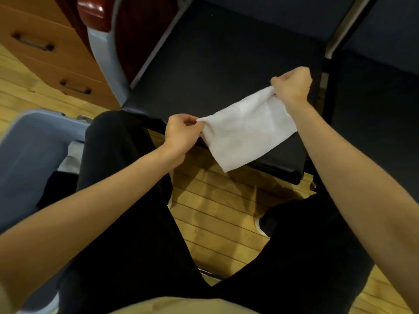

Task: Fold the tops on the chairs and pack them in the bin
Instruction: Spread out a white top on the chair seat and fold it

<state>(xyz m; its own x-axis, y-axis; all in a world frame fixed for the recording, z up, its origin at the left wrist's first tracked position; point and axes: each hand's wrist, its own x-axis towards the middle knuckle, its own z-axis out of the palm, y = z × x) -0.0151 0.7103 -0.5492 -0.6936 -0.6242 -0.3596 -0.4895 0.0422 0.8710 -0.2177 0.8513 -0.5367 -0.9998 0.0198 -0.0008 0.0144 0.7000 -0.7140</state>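
We judge we are mid-fold: the white top (247, 130) hangs stretched in the air above the front edge of the chair (215, 71). Next, probably another fold, then a swing left to the bin (29, 141). Our left hand (181, 132) pinches one corner; our right hand (292, 86), fist-tight, grips the other.

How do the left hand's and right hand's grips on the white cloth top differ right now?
The left hand pinches one corner of the white cloth top with its fingertips; the right hand bunches the other corner in a closed fist. The left sits lower and nearer; the right higher, over the black chair seat. Both hold the top edge.
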